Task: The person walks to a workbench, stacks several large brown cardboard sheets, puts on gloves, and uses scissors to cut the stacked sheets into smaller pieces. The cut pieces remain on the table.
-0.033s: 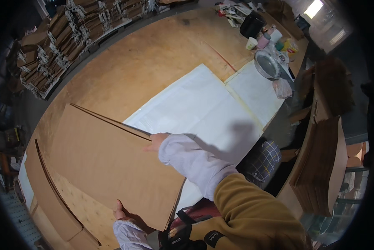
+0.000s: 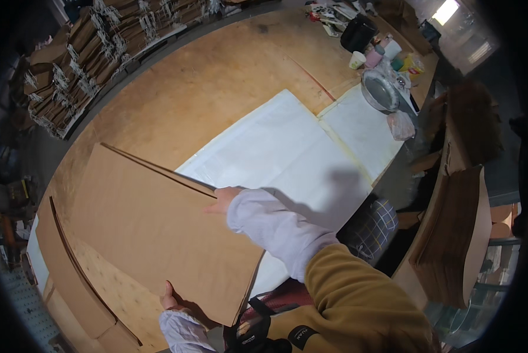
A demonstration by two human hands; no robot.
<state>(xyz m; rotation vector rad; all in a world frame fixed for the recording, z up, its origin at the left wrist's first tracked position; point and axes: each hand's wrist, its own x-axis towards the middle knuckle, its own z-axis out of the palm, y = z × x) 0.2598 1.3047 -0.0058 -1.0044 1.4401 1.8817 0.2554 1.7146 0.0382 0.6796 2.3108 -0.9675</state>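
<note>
A large flat piece of folded brown kraft paper [image 2: 164, 229] spans the near left of the table, its layers parting along the far edge. At that edge my right hand [image 2: 224, 200] is closed, with a finger stretched over the top surface. My left hand [image 2: 170, 299] holds the near edge, thumb showing and the other fingers mostly hidden beneath. White sheeting [image 2: 270, 153] lies under the right part of the kraft paper. Off to the left rests another brown paper piece [image 2: 75, 276] with a dark open edge.
On the wooden table [image 2: 217, 76], a metal bowl [image 2: 380, 91], cups [image 2: 374, 57] and a black container [image 2: 358, 33] stand at the far right. Stacked brown paper bags [image 2: 93, 53] with white cords fill the far left. A thick brown stack [image 2: 446, 235] stands at right.
The kraft paper and my right hand sit very slightly farther right in the picture. Both hands keep the same hold.
</note>
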